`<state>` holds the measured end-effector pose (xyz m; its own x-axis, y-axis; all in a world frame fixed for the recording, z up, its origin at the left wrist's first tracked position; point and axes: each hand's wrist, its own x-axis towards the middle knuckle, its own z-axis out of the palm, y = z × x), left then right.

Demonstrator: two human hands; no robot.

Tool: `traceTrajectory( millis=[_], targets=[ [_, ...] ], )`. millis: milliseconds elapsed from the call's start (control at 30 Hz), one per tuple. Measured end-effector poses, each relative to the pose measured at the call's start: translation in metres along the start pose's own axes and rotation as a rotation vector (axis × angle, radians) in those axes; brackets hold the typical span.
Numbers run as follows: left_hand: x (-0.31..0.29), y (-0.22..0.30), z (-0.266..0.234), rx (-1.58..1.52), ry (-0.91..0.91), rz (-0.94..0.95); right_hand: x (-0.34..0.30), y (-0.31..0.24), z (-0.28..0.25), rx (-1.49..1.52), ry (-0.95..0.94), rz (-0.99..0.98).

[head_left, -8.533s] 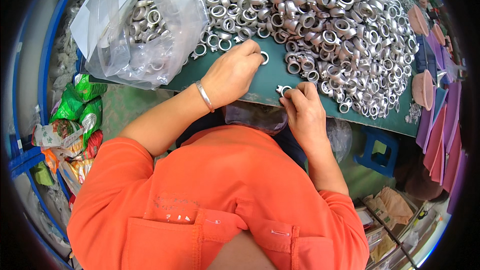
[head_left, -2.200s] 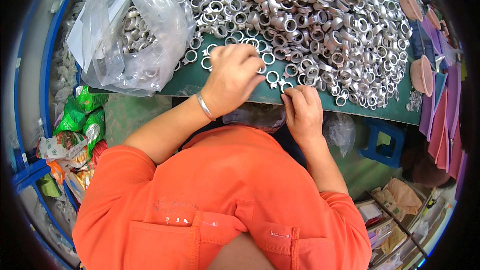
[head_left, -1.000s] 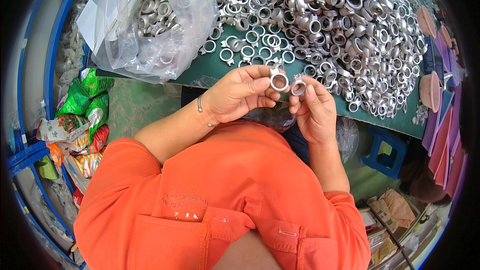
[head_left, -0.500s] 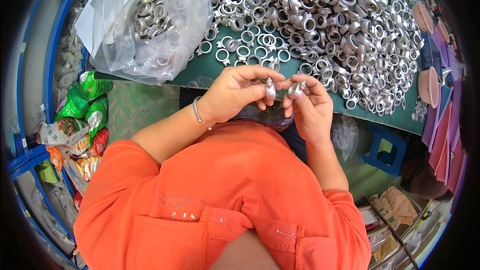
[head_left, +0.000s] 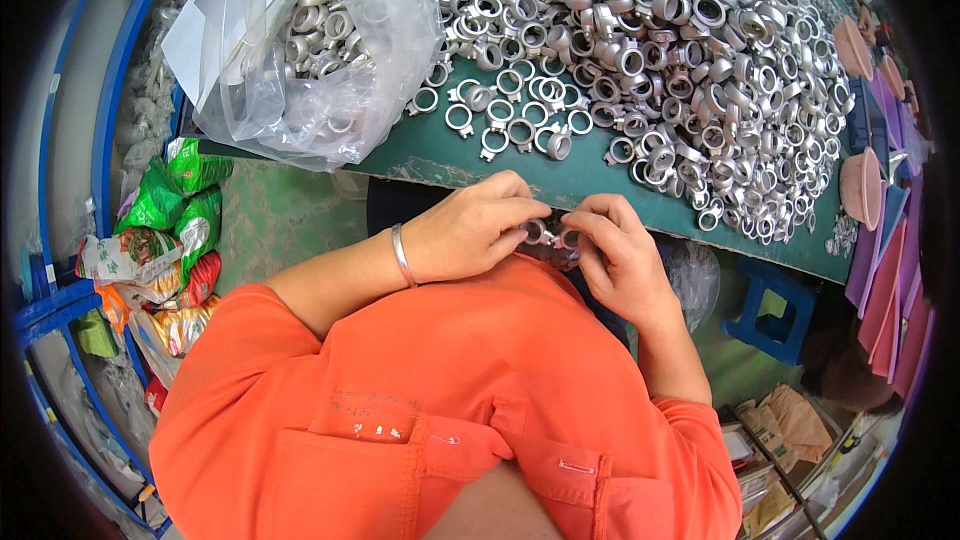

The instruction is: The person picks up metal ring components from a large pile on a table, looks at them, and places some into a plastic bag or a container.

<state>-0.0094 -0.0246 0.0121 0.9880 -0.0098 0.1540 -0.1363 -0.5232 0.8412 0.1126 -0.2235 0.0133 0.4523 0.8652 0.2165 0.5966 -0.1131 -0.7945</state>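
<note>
1. Workroom with blue shelving (head_left: 55, 308) at far left, green packets (head_left: 160, 190) beside it; ahead of the orange shirt (head_left: 440, 360), a green tabletop (head_left: 595, 178) with a worn near edge.
2. Slumped over the tabletop's left end: a clear plastic bag (head_left: 240, 130), with bagged rings (head_left: 318, 25) showing through.
3. Left hand (head_left: 468, 230) just off the near edge; grip pinched together on a silver ring (head_left: 536, 232), partly covered by fingertips. Likely light, stiff and hard to break, perhaps slightly slippery. Best taken by the outer band, or by the lug.
4. Back from the near edge: loose rings (head_left: 521, 144), round, dull silver, hollow, many with a short lug; some flat, some overlapping.
5. Right hand (head_left: 622, 255) off the same edge, close to the left; grip apparently clamped on a second ring (head_left: 570, 238), mostly hidden, exact hold hard to tell.
6. Toward the right end and far edge: a deep heap (head_left: 690, 70) of similar rings, matt grey, brighter along rims. Probably prone to snagging by the lugs; better lifted singly from the fringe.
7. Below the right end, a blue stool (head_left: 765, 335); beyond, a pink bin (head_left: 862, 185).
</note>
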Motion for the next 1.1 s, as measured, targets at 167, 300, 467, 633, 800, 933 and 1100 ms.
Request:
traceTrajectory(
  millis=[167,300,467,633,800,933,1100],
  targets=[
    [0.022,-0.008,-0.007,0.24,0.273,0.068,0.021,0.003,0.008,-0.214,0.117,0.009],
    [0.045,-0.019,-0.002,0.454,0.205,0.008,0.049,0.008,0.031,-0.32,0.2,0.075],
    [0.04,-0.026,-0.008,0.423,0.17,0.114,0.039,0.012,0.023,-0.307,0.151,0.028],
    [0.024,-0.017,-0.007,-0.185,0.238,-0.102,0.022,0.02,0.022,0.176,0.255,0.176],
    [0.018,-0.021,-0.002,-1.343,0.162,-0.307,0.023,0.012,0.017,1.023,0.303,0.256],
    [0.016,-0.019,-0.003,-1.443,0.115,-0.39,0.024,0.014,0.012,1.257,0.241,0.276],
    [0.017,-0.019,-0.007,-1.484,0.112,-0.397,0.025,0.013,0.011,1.324,0.243,0.353]
  ],
)
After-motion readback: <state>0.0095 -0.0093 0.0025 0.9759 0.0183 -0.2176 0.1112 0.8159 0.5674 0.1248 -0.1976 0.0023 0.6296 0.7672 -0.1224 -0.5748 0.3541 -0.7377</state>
